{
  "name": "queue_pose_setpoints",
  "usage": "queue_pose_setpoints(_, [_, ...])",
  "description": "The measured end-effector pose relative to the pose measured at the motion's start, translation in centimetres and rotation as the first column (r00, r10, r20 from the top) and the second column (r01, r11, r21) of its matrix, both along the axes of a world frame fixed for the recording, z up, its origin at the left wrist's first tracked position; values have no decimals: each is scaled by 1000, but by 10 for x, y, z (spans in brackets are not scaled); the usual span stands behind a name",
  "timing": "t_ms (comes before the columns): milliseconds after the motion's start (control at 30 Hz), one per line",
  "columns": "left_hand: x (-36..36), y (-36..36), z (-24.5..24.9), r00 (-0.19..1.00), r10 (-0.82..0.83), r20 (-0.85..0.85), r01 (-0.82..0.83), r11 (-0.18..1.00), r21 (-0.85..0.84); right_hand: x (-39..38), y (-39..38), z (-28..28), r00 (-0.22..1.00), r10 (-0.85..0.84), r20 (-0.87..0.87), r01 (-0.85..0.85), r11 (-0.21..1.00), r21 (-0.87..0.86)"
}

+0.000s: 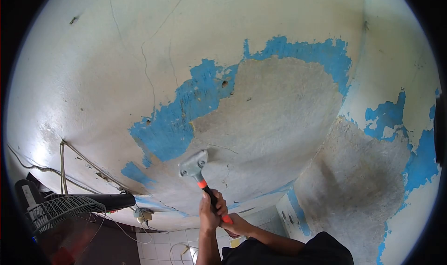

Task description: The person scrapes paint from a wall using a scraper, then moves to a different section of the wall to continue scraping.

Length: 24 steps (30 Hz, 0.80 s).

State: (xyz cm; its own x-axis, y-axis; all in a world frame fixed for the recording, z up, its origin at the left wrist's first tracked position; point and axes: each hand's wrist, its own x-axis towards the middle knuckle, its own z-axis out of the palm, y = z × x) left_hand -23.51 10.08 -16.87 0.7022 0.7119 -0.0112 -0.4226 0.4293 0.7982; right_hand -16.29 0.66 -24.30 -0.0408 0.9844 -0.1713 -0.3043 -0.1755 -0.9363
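I hold a scraper with both hands against a wall. Its grey metal head (193, 164) presses on the wall at the edge between blue paint (172, 125) and bare grey plaster (274, 120). My left hand (211, 210) grips the black handle with orange bands, just below the head. My right hand (238, 225) wraps the orange end of the handle, right under the left hand. The white top coat (93, 69) covers the wall to the left and above.
A second wall (372, 181) meets this one at a corner on the right, also stripped in patches. A fan (56, 214) stands at the lower left. Cables (63, 165) run down the wall to a socket (144, 214). White tiles (160, 248) lie below.
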Motion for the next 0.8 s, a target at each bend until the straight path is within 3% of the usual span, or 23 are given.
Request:
queue_pose_setpoints(133, [2, 12, 35, 1000, -23, 11, 23, 999, 49, 1, 17, 26, 999, -32, -29, 33, 999, 42])
queue_pose_setpoints(367, [-7, 0, 5, 996, -56, -76, 51, 996, -70, -15, -2, 8, 989, -31, -146, 20, 997, -74])
queue_pose_setpoints(467, [-8, 2, 32, 996, -74, -57, 70, 994, -79, -13, -2, 33, 984, -32, -174, 17, 996, -85])
queue_pose_setpoints(567, [-6, 4, 35, 996, -56, -74, 55, 998, -21, -15, 2, 28, 986, -62, -153, 47, 994, -97])
queue_pose_setpoints(700, [-12, 0, 14, 995, -73, -71, 68, 995, -70, -18, -8, 17, 987, -37, -157, 12, 987, -160])
queue_pose_setpoints(800, [-8, 3, 38, 995, -67, -78, 63, 997, -51, -17, -3, 37, 986, -72, -149, 52, 990, -133])
